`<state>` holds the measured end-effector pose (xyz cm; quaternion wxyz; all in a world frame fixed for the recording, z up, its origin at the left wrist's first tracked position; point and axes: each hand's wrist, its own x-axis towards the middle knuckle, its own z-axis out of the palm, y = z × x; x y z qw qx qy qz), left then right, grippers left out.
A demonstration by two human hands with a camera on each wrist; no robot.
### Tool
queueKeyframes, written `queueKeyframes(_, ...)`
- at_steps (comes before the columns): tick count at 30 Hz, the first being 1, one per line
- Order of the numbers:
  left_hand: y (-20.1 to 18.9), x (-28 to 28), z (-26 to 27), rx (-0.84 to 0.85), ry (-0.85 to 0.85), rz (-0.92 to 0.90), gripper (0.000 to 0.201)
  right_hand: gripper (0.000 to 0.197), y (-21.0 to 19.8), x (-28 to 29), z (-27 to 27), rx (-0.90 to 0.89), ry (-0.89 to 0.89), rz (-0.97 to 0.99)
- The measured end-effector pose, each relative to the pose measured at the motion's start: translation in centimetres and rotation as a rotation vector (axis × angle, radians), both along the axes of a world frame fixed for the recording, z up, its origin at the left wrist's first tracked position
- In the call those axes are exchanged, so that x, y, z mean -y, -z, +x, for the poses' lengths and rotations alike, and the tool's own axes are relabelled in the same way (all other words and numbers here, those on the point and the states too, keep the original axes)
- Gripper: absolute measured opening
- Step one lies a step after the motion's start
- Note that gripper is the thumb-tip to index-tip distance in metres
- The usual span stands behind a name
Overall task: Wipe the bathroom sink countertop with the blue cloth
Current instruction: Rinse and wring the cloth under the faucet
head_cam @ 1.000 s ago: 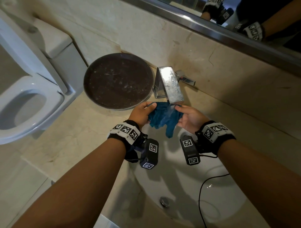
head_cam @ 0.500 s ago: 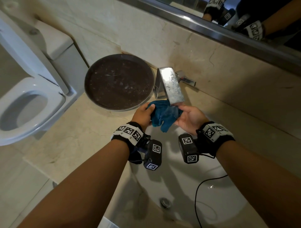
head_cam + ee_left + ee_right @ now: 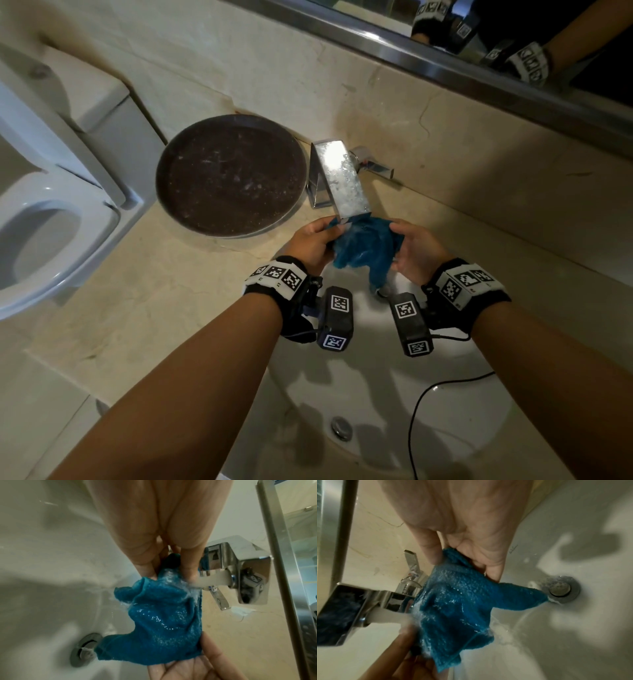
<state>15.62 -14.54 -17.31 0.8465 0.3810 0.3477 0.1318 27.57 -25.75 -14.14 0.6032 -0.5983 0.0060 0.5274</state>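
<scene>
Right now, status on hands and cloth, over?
Left hand and right hand both grip cloth. Cloth under running faucet, soaking over sink. Countertop unwiped; tray sits on it.

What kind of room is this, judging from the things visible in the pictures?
Most likely a bathroom. A white toilet stands beside a marble countertop with a white sink, a chrome faucet runs water, and a mirror hangs above.

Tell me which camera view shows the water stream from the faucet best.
The left wrist view: the water stream runs in plain sight from the faucet onto the blue cloth. The right wrist view shows the stream blurred beside the cloth. In the head view the spout hides it.
</scene>
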Motion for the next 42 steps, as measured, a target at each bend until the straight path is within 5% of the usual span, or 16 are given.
queueKeyframes(8,-0.3,0.5,0.4,-0.072,0.087,0.09,0.013,0.025,0.5,0.4,0.1,0.058,-0.005,-0.042)
queueKeyframes(23,-0.6,-0.6,-0.3,-0.042,-0.059,0.047,0.017,0.023,1.1,-0.7,-0.8,0.13,-0.032,-0.01)
queueKeyframes(31,-1.1,-1.4,-2.3,-0.216,0.015,0.227,0.018,0.022,1.1,-2.0,-2.2,0.09,-0.067,0.018)
queueKeyframes(34,-1.3,-1.1,-2.5,-0.329,0.128,0.303,0.033,0.021,0.9,-2.6,-2.7,0.089,-0.071,0.045)
queueKeyframes(37,-1.4,-0.9,-2.6,-0.405,0.189,0.174,0.041,0.02,0.7,-3.2,-3.2,0.098,-0.087,0.047)
queueKeyframes(42,-0.8,-1.1,-1.2,-0.214,0.114,-0.071,0.051,0.024,-0.3,-2.5,-3.5,0.129,-0.318,0.061)
